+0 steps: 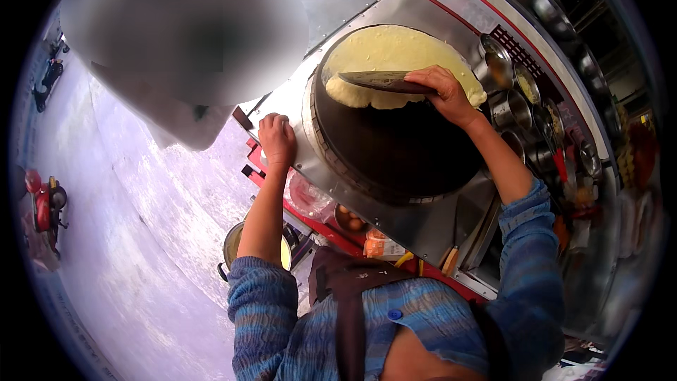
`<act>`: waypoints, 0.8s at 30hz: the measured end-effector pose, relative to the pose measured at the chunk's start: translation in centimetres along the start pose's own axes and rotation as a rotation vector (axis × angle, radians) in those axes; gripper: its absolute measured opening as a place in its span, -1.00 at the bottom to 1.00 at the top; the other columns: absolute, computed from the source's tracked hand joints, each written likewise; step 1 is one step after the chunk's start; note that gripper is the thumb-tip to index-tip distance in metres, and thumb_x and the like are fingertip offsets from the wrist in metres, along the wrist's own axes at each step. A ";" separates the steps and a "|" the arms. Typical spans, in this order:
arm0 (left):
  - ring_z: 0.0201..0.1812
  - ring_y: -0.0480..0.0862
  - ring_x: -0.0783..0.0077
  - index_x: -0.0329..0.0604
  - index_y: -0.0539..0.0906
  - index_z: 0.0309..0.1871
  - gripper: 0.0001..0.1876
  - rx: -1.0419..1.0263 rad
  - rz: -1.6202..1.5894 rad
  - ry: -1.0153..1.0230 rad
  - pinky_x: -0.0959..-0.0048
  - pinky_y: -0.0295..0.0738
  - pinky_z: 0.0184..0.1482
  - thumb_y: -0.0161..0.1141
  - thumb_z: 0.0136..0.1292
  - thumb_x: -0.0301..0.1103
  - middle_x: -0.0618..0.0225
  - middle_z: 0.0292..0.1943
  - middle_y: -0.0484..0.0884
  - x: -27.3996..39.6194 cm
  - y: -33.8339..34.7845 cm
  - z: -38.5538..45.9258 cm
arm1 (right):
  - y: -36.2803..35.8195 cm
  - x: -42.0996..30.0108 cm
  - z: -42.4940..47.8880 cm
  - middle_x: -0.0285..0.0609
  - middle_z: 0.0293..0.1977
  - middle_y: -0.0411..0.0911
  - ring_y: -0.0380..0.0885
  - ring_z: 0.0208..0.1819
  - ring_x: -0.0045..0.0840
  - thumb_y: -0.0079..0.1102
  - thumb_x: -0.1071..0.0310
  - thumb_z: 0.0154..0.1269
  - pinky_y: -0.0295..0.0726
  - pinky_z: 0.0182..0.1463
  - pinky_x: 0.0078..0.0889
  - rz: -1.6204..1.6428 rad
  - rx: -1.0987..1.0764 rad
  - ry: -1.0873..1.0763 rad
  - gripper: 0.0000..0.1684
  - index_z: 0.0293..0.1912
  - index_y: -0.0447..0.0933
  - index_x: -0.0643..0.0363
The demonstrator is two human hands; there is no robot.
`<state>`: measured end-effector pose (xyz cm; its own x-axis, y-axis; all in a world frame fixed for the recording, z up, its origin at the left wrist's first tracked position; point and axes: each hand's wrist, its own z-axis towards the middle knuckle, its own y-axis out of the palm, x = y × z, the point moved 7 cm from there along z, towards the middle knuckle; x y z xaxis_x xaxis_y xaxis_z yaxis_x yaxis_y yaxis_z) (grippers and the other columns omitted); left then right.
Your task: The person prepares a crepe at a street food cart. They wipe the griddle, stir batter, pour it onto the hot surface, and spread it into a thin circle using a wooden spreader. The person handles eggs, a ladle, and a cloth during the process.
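Observation:
A round black griddle (391, 153) is set into a stainless steel counter (365, 222). Pale yellow batter (396, 45) covers the griddle's far part in a sheet with a ragged near edge. My right hand (441, 92) is shut on one end of a dark, flat batter spreader (375, 79), whose long blade lies across the batter near that edge. To the left of the griddle, my left hand (277, 139) rests on the counter's edge, fingers bent; whether it grips anything cannot be seen.
Several metal containers (510, 108) with food and utensils line the right side. A wooden-handled scraper (450, 261) lies at the near counter edge. Below are a bowl of eggs (350, 218) and a pot (232, 243). A person (195, 121), largely blurred, stands across the counter.

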<state>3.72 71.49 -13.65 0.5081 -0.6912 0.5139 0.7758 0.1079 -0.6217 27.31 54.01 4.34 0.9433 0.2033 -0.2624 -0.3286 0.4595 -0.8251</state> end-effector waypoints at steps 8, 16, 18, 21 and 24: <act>-0.17 0.39 0.20 -0.10 0.48 -0.40 -0.88 -0.013 0.005 -0.013 0.30 0.28 -0.15 0.08 -0.08 -0.48 0.30 -0.27 0.44 -0.2 0.6 0.1 | 2.2 0.5 1.9 -0.28 -0.24 0.52 0.43 -0.17 -0.37 -0.02 0.74 -0.24 0.41 -0.05 -0.40 0.069 -0.054 0.020 -0.46 -0.17 0.50 0.10; -0.16 0.39 0.19 -0.10 0.48 -0.40 -0.88 -0.008 0.020 -0.024 0.29 0.28 -0.15 0.07 -0.07 -0.48 0.30 -0.27 0.44 -0.5 0.1 -0.1 | -0.1 -0.3 0.4 -0.28 -0.25 0.52 0.45 -0.20 -0.39 0.08 0.66 -0.10 0.44 -0.07 -0.40 0.202 -0.138 0.083 -0.60 -0.19 0.53 0.09; -0.16 0.39 0.19 -0.10 0.48 -0.40 -0.89 -0.012 0.016 -0.034 0.29 0.28 -0.15 0.07 -0.07 -0.48 0.30 -0.26 0.44 -0.4 0.1 -0.2 | 0.6 0.9 1.7 -0.28 -0.25 0.53 0.44 -0.20 -0.40 0.08 0.64 -0.07 0.44 -0.07 -0.41 0.259 -0.037 0.155 -0.63 -0.20 0.54 0.08; -0.16 0.39 0.17 -0.12 0.48 -0.41 -0.89 -0.020 -0.004 -0.022 0.29 0.28 -0.13 0.07 -0.06 -0.50 0.27 -0.27 0.45 0.4 0.3 0.2 | 2.6 3.3 3.7 -0.28 -0.24 0.53 0.44 -0.18 -0.42 0.08 0.63 -0.06 0.43 -0.06 -0.43 0.181 0.062 0.180 -0.63 -0.20 0.54 0.08; -0.17 0.40 0.16 -0.12 0.48 -0.41 -0.89 -0.014 0.005 -0.010 0.29 0.28 -0.12 0.07 -0.06 -0.51 0.26 -0.28 0.46 0.6 0.1 0.2 | 4.1 3.2 3.8 -0.28 -0.24 0.53 0.44 -0.17 -0.42 0.07 0.63 -0.06 0.42 -0.05 -0.43 0.162 0.042 0.160 -0.63 -0.20 0.53 0.09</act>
<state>4.20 71.25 -13.28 0.5158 -0.6834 0.5166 0.7680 0.1017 -0.6323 28.74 59.87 2.01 0.8724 0.1388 -0.4686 -0.4748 0.4681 -0.7453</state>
